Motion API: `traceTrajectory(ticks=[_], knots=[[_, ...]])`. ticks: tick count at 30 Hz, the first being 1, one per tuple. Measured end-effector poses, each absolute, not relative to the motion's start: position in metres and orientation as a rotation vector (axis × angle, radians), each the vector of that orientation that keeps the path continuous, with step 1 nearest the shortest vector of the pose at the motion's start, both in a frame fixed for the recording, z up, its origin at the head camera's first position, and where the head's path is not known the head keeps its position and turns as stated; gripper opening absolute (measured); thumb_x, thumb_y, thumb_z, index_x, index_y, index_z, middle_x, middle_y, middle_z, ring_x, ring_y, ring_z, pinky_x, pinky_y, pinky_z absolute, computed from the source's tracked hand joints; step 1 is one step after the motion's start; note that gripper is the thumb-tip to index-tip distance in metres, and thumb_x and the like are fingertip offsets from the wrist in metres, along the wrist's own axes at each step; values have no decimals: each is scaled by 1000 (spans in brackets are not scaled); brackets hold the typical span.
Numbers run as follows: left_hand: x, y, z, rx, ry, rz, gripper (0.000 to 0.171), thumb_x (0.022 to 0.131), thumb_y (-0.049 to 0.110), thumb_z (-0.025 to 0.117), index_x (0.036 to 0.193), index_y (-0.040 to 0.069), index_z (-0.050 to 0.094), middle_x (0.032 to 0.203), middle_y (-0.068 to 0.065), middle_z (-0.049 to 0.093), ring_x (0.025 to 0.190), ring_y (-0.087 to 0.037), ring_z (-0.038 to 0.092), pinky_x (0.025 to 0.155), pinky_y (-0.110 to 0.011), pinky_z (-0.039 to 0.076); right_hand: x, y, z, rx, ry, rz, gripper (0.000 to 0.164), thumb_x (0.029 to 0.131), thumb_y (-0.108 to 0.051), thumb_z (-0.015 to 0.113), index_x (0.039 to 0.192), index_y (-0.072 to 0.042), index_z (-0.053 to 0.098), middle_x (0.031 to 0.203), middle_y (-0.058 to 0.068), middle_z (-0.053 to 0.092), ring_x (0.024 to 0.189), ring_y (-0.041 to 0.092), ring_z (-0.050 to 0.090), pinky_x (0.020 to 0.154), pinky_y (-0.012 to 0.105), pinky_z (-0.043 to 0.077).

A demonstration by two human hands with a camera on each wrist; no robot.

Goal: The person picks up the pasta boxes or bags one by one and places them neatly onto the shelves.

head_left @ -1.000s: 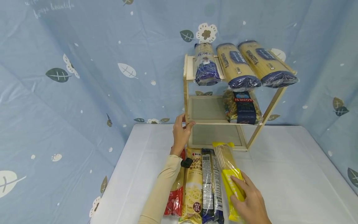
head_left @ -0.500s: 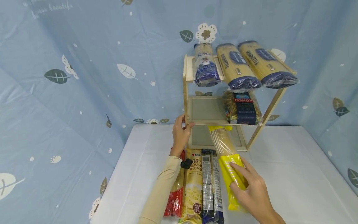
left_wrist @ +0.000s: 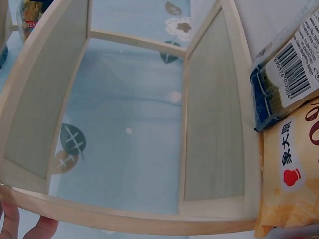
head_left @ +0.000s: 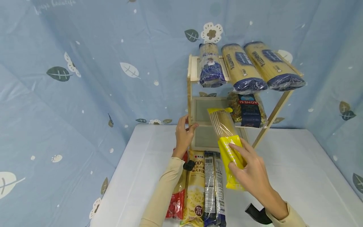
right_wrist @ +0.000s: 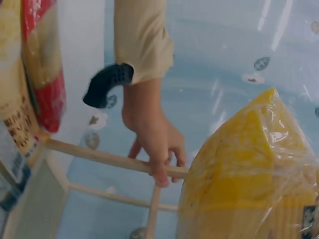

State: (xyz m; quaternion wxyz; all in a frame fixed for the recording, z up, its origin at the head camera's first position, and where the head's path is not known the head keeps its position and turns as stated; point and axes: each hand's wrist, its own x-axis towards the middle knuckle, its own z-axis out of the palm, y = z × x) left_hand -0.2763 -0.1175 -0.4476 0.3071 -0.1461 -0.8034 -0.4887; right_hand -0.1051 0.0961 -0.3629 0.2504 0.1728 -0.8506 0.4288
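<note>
My right hand [head_left: 252,170] grips a yellow pack of noodles [head_left: 228,151] by its lower part. The pack is tilted, its top in front of the middle tier of a wooden shelf rack [head_left: 189,97]. In the right wrist view the yellow pack [right_wrist: 234,164] fills the lower right. My left hand [head_left: 184,138] holds the rack's left side at the middle tier, thumb on the front; the right wrist view also shows this left hand [right_wrist: 154,139] on the wood. Only its fingertips [left_wrist: 42,229] show in the left wrist view.
A bag of multicoloured pasta [head_left: 249,110] lies on the middle tier's right. On top lie a blue-ended pasta bag [head_left: 211,67] and two spaghetti bags [head_left: 244,67]. Before the rack lie a red pack [head_left: 177,201], a cream noodle pack [head_left: 195,186] and dark blue packaging [head_left: 210,186].
My right hand has lifted the yellow noodle pack upward and slightly left, from in front of the bottom tier to the middle tier's height. My left hand stays on the rack.
</note>
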Motion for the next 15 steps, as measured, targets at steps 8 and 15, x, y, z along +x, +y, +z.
traceTrajectory(ticks=[8,15], knots=[[-273,-117,-446,-397,-2122,-1286,51,87,30,68,127,2,52,105,-8,55,95,-20,56,74,-29,55,-136,90,-349,517,-2295,1131,48,68,8,64,116,4,65,132,29,48,77,32,63,48,26,51],[-274,-119,-446,-397,-2125,-1281,52,87,33,67,127,3,52,105,-8,55,96,-20,57,75,-29,55,-161,84,-339,468,-2339,1095,45,72,1,64,117,1,66,129,29,49,74,32,60,49,33,47]])
